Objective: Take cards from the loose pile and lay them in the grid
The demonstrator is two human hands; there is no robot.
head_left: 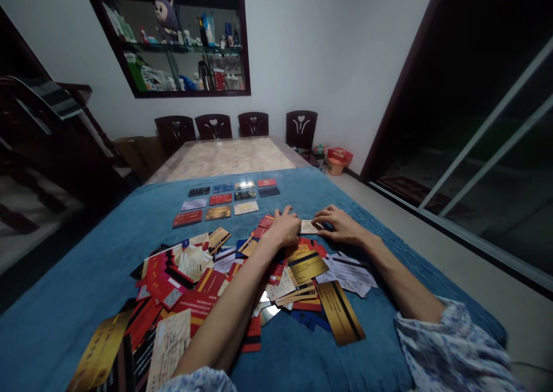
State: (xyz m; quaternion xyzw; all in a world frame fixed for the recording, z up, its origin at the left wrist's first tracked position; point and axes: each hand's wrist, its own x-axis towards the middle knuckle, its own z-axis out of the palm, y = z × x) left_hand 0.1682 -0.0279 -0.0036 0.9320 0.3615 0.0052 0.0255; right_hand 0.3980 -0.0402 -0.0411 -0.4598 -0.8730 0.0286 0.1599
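Observation:
A pale card [308, 227] lies between my two hands, beyond the heap of cards. My right hand [341, 225] has its fingers bent and its thumb and fingertips at the card's right end. At the card's left end is my left hand [285, 228], back up, fingers spread over the far edge of the heap; a red card [266, 222] sticks out beside it. Under and around my left forearm spreads the loose heap of red, gold, white and blue cards, among them a gold card with a dark stripe [340, 312] and a white striped card [352, 271].
Several cards lie in rows past the heap, including a gold one [218, 212] and a red one [187, 218]. A blue cloth [108, 253] covers the near part of the marble-patterned table [233, 153]. Dark chairs [301, 128] stand at its far end.

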